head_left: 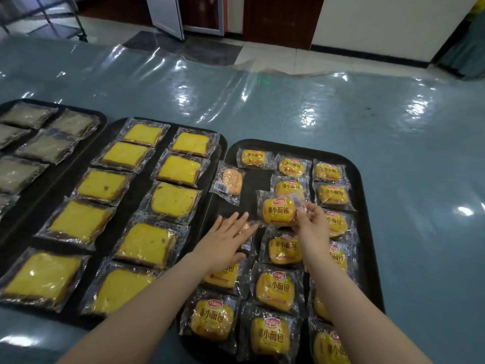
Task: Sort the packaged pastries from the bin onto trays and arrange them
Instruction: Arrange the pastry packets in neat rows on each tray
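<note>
A person is standing over a table [288, 106] that is wearing a glossy clear plastic cover, with three black trays lying side by side on it. The right hand [311, 223] is pinching the clear wrapper edge of a small bread packet [278, 210] with yellow printing, holding it just above the right tray [367, 232]. The left hand [225, 239] is lying flat with fingers straight and spread, pressing on another packet [246, 239] in the tray's left column, at about nine o'clock from the held one. Around them more of these yellow packets are lying in rough columns. One packet [228, 182] is lying face down at about eleven o'clock from the left hand, straddling the tray's left rim. The middle tray [147, 206] is carrying two columns of wrapped yellow cake slices [173, 199]. At the far nine o'clock side, the left tray [86, 111] is holding grey-brown wrapped slices [47, 148].
</note>
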`<move>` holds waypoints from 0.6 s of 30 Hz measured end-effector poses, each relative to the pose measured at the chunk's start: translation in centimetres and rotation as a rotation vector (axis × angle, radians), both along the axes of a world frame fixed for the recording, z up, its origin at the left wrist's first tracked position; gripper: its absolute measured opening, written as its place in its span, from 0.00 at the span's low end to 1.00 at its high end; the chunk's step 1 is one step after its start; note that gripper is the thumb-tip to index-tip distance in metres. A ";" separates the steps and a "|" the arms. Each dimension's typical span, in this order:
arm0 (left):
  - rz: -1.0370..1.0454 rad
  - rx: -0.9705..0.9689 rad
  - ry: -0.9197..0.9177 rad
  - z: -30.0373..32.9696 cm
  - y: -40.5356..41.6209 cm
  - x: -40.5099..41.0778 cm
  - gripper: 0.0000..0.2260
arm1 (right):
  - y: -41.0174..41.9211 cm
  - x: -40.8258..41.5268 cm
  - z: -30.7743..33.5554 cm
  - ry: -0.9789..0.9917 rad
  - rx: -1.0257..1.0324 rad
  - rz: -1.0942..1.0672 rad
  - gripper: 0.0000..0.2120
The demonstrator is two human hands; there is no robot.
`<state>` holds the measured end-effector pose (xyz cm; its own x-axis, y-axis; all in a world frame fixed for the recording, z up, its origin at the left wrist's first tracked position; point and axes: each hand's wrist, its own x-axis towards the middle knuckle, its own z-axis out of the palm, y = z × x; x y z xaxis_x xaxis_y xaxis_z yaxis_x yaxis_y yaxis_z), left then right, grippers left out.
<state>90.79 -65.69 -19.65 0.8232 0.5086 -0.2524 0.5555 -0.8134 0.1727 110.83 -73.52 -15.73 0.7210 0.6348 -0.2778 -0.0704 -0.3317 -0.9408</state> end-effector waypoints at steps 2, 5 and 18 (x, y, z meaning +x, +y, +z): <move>0.076 -0.051 -0.073 -0.1 -0.1 0.0 0.35 | 0.2 0.3 -0.1 0.022 -0.005 -0.019 0.12; 0.387 -0.310 -0.319 0.9 0.1 0.4 0.26 | 0.2 0.7 -0.3 0.049 -0.005 -0.053 0.11; 0.196 -0.195 -0.264 5.8 4.9 1.5 0.10 | 0.0 1.7 -0.3 0.133 0.011 -0.142 0.07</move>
